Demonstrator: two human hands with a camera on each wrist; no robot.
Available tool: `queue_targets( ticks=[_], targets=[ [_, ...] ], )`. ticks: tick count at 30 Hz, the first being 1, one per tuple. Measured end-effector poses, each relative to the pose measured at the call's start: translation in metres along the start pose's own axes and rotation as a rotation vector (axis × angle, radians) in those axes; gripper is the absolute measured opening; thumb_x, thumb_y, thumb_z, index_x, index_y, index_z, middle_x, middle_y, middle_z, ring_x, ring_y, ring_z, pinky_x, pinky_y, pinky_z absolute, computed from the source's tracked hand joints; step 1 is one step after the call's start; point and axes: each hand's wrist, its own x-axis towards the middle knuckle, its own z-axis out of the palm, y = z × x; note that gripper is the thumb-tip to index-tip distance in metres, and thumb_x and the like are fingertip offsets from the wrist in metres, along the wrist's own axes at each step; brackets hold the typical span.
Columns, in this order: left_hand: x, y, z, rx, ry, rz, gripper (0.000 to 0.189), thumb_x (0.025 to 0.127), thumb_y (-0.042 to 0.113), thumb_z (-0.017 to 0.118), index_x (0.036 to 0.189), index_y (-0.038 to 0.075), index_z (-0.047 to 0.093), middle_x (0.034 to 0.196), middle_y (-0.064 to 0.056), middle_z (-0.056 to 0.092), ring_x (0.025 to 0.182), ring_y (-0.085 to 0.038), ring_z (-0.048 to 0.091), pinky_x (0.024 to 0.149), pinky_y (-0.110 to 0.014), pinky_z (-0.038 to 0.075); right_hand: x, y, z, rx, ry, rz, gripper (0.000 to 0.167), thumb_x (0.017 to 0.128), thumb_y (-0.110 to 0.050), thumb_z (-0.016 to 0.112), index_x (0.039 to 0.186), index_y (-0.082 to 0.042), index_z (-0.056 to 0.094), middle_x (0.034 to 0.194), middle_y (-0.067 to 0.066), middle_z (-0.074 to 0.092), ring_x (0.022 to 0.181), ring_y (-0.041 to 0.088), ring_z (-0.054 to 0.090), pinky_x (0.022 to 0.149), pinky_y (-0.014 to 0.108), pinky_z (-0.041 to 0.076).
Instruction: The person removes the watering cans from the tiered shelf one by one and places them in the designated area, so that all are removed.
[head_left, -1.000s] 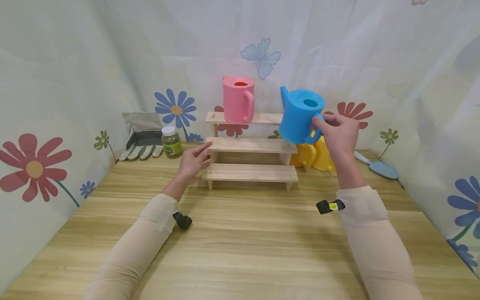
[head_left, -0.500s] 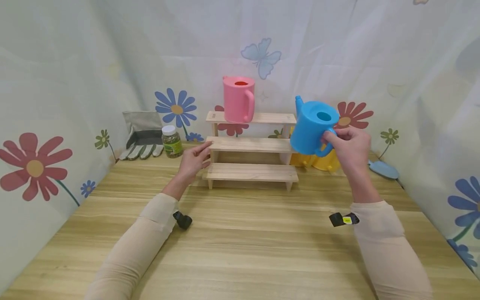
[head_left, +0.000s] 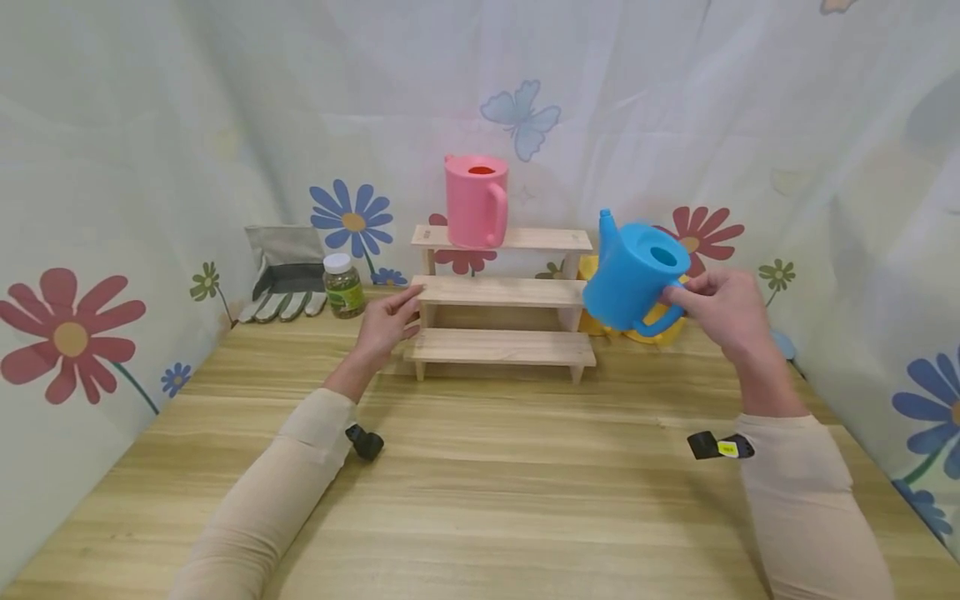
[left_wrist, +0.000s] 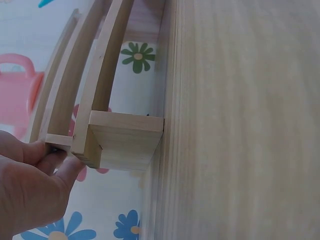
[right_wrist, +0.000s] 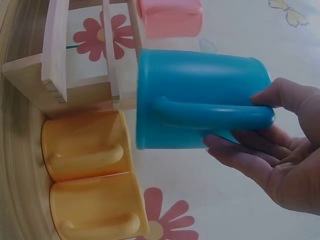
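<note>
A blue watering can (head_left: 633,279) hangs in the air at the right end of a three-tier wooden shelf (head_left: 504,290). My right hand (head_left: 727,312) grips it by the handle, as the right wrist view also shows, and the can leans with its spout toward the upper left. My left hand (head_left: 384,325) holds the left end of the middle tier, fingers curled round the board (left_wrist: 59,141) in the left wrist view. On the top tier stands a pink watering can (head_left: 477,202). Two yellow watering cans (right_wrist: 87,145) sit beside the shelf, mostly hidden behind the blue one in the head view.
Left of the shelf, a lidded jar (head_left: 344,287) and a pair of gloves (head_left: 283,305) with a grey-beige cloth piece lie at the back of the wooden table (head_left: 510,500). A light blue trowel blade (head_left: 783,344) peeks out behind the right wrist. Flowered curtains enclose the table.
My right hand has carried the blue watering can down and to the right, away from above the middle tier, tilting it more. The left hand keeps its place on the shelf.
</note>
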Motion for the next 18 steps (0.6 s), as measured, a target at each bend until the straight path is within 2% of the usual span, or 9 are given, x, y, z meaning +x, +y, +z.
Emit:
queue_targets(
  ticks=[5,12,18],
  targets=[
    [0.000,0.000,0.000,-0.001,0.000,0.004,0.040,0.106,0.016,0.052,0.146,0.012,0.054,0.156,-0.008,0.040,0.134,-0.035,0.047,0.105,-0.049,0.047,-0.001,0.001,-0.005,-0.016,-0.064,-0.005,0.044,0.093,-0.032,0.073,0.100,0.011,0.069,0.090,0.020,0.069,0.089,0.033,0.059,0.069,0.028,0.053],
    [0.001,-0.001,0.000,-0.005,-0.011,0.000,0.041,0.106,0.017,0.052,0.146,0.012,0.053,0.157,-0.009,0.039,0.135,-0.035,0.046,0.107,-0.050,0.045,0.000,0.004,-0.012,-0.105,-0.168,0.027,0.038,0.092,-0.029,0.075,0.082,0.007,0.069,0.073,0.011,0.070,0.087,0.036,0.064,0.069,0.037,0.054],
    [0.001,-0.002,-0.001,-0.010,-0.018,0.002,0.041,0.106,0.017,0.052,0.146,0.012,0.053,0.156,-0.011,0.040,0.135,-0.036,0.046,0.107,-0.052,0.044,0.002,0.009,-0.014,-0.158,-0.212,0.048,0.039,0.089,-0.030,0.076,0.072,0.003,0.063,0.063,0.008,0.062,0.076,0.030,0.055,0.064,0.030,0.052]
  ],
)
